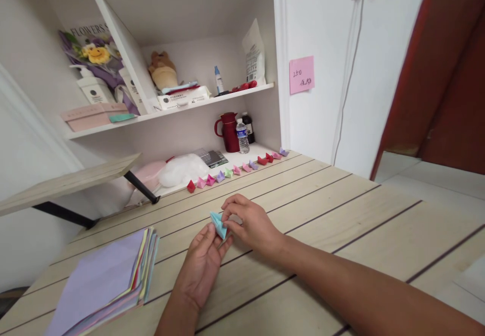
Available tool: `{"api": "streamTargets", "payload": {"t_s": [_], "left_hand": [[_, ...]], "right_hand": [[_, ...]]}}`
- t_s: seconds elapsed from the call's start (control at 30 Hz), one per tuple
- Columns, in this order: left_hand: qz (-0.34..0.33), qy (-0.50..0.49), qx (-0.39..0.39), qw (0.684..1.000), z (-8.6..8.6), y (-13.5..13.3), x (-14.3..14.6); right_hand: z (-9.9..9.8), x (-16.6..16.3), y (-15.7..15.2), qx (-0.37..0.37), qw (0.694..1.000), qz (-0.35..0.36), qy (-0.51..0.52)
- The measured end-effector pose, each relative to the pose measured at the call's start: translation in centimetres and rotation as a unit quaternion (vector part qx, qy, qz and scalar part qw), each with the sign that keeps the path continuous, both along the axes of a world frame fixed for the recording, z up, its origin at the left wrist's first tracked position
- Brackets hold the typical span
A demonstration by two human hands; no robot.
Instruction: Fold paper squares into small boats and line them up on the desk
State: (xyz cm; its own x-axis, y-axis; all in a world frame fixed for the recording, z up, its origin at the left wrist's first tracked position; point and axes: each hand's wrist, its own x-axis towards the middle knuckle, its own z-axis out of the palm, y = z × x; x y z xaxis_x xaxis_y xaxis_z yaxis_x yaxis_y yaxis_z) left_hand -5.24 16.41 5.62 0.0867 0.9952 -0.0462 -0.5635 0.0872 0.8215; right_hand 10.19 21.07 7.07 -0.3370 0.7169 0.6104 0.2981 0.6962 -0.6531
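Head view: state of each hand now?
Left hand: closed, holding the light-blue folded paper.
Right hand: partly curled, at the same paper; grip can't be told.

Folded piece [217, 223] at frame centre is matt, creased paper; sheet stack [98, 275], lower left, is smooth matt paper. Tabletop [326, 199] looks wood-grained, satin. Red jug [229, 134], upper centre, looks glossy; bottle [243, 143] beside it is clear plastic.

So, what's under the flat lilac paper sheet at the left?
Under the flat lilac paper sheet lies a stack of coloured paper sheets; yellow, red, pink and pale blue edges show. Their faces are mostly covered, and the wood-look tabletop beneath is hidden.
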Motion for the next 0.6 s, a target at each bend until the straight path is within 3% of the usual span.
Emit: {"api": "streamTargets", "payload": {"t_s": [0.6], "left_hand": [[-0.007, -0.005, 0.015, 1.000, -0.63, 0.21, -0.22]], "right_hand": [[-0.52, -0.29, 0.02, 0.035, 0.998, 0.032, 0.045]]}}
